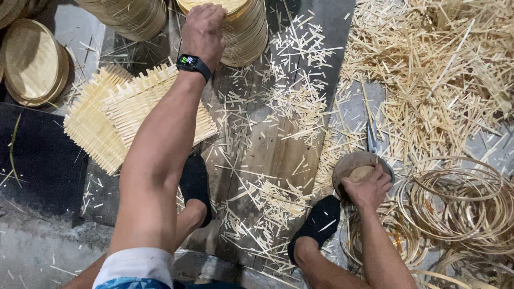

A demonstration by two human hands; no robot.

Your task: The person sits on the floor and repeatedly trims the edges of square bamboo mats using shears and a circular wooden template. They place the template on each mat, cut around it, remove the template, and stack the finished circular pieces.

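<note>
My left hand [203,31] reaches far forward and rests on the rim of a tall stack of round bamboo steamer rings [243,29]; a black watch sits on that wrist. Whether the fingers grip the rim or only press on it is unclear. My right hand [369,188] is closed on a round brown wooden block [350,163] low at the right, beside my right foot. A pair of scissors [371,140] lies just beyond the block. Woven bamboo mats [115,115] lie under my left forearm.
A second stack of steamer rings [131,16] stands at the top, and round lids [32,61] at the far left. Thin bamboo hoops [460,200] pile at the right. Bamboo strips and offcuts [439,69] litter the wooden board [278,150]. My feet wear black shoes.
</note>
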